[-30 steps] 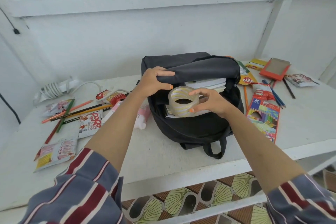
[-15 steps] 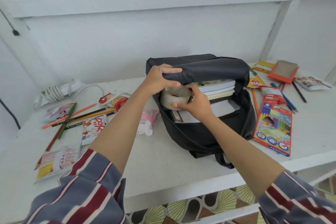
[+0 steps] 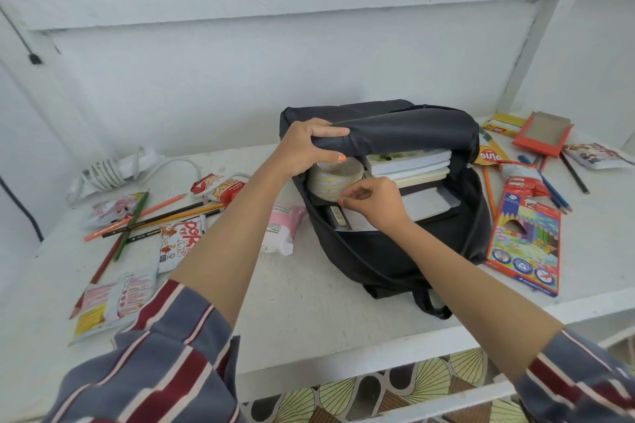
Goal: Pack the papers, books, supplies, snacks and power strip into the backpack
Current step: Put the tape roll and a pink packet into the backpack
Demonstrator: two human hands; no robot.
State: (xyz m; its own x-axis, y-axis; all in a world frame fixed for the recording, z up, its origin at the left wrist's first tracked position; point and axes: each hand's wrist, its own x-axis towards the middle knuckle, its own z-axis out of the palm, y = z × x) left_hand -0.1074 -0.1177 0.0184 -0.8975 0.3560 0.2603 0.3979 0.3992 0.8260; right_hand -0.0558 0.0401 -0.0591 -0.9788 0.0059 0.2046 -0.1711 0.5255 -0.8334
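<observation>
The black backpack (image 3: 388, 251) lies open on the white table (image 3: 309, 292). My left hand (image 3: 305, 149) grips its top flap and holds it up. Inside, a stack of books (image 3: 409, 165) and papers (image 3: 426, 204) fills the right side. A roll of clear tape (image 3: 331, 180) sits in the opening to the left of the books, under my left hand. My right hand (image 3: 372, 204) is at the roll's lower edge, its fingertips pinching the rim. The white power strip (image 3: 113, 170) with its coiled cord lies at the far left.
Loose pencils (image 3: 154, 216) and snack packets (image 3: 178, 240) are spread left of the bag, with a pink packet (image 3: 281, 233) right beside it. To the right lie a coloured-pencil box (image 3: 525, 244), a red cardboard box (image 3: 543, 134), more pencils and snack packets. The table's front edge is close to me.
My right hand carried the tape roll from in front of the opening up and left into the backpack, beside the books. My left hand kept holding the flap.
</observation>
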